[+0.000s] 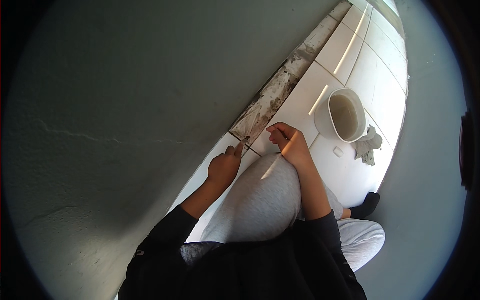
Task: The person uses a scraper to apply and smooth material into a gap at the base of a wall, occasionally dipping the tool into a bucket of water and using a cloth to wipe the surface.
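My left hand (225,165) is at the lower end of a rough, dirty strip (280,85) along the wall edge, index finger extended down to it and other fingers curled. Something small and dark at that fingertip is too small to make out. My right hand (289,144) is just right of the strip, over my grey-clad knee (255,200), with fingers curled; what they hold, if anything, is hidden. White tiles (330,55) border the strip.
To the right, a white bucket (324,120) with cloudy liquid stands beside a crumpled grey cloth (367,150) and a small white piece (338,151). A plain wall (125,90) fills the left. My sock-covered foot (365,205) lies at lower right.
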The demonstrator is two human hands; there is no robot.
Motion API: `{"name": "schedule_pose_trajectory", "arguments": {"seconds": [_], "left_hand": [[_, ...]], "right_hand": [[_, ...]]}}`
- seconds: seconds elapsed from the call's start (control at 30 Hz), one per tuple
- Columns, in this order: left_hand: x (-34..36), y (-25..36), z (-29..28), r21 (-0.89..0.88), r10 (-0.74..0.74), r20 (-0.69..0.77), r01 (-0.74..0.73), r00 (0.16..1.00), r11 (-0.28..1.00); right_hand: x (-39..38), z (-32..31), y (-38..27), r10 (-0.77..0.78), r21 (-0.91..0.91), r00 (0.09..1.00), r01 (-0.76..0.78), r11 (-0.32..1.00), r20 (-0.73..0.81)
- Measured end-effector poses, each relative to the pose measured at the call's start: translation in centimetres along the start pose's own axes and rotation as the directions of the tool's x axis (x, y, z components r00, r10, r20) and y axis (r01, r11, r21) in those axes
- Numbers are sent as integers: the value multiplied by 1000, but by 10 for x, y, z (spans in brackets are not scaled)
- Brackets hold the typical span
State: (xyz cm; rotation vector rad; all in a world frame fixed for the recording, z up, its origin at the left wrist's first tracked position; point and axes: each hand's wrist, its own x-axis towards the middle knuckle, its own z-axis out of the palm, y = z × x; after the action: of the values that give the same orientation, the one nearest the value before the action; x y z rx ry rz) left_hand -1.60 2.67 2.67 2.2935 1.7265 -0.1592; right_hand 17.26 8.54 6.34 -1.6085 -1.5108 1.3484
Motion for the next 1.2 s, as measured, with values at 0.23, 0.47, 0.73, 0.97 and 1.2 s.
{"name": "schedule_pose_trajectory", "arguments": {"seconds": [0.23,0.47,0.73,0.97,1.2], "left_hand": [[74,15,-1,-87,63,-106,-72,992,994],[32,12,-7,-45,81,24,-80,996,996],[75,22,-9,-32,94,-67,-96,993,995],[36,17,-8,-17,104,25,-103,994,994],[95,30,-5,-58,63,-113,-70,992,996]], "right_hand": [[-1,4,-3,-12,-7,1000,12,1000,-18],[0,-3,3,40,-15,992,-42,999,-121],[0,-1,-2,83,-43,990,-88,995,-112],[-1,-5,-1,96,-19,990,-98,995,-102],[-2,0,-2,79,2,992,-80,997,-102]]}}
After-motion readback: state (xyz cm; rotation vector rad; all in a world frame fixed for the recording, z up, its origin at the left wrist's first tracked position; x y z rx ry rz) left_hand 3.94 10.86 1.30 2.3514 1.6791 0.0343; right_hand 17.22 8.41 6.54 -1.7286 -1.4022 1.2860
